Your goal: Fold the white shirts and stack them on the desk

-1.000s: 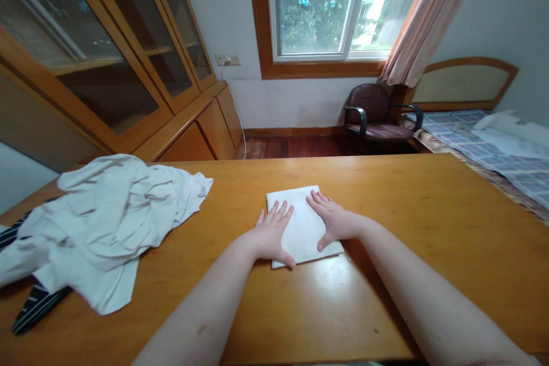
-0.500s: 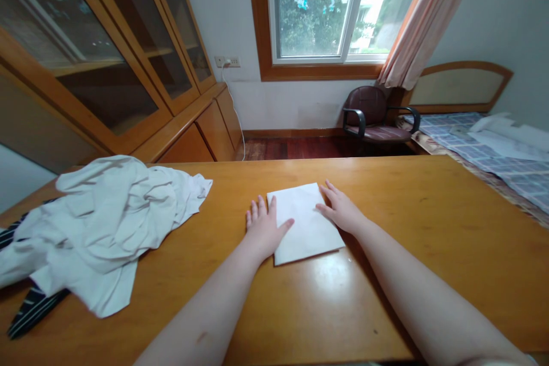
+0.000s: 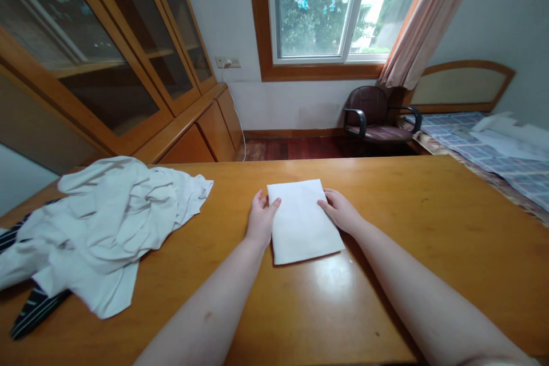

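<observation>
A folded white cloth [image 3: 305,223], flat and roughly rectangular, lies on the wooden table in front of me. Its far edge looks slightly raised. My left hand [image 3: 261,218] grips the left side, thumb on top, with the other fingers curled by the edge and partly hidden. On the opposite side, my right hand [image 3: 342,211] holds the edge with its thumb over the top; its fingers are mostly out of sight. A heap of crumpled white fabric [image 3: 107,217] rests at the left of the table, with a dark striped cloth [image 3: 38,310] under it.
The wooden table [image 3: 420,263] spans the foreground. Behind it stand a glass-door cabinet [image 3: 124,46] at left, a dark red armchair [image 3: 373,114], and a bed with a checked sheet [image 3: 510,166] at right. A white cord [image 3: 235,104] hangs from the wall socket.
My hands were spread flat, the left partly over the cloth. Now both have closed on its sides, and its far edge has lifted a little.
</observation>
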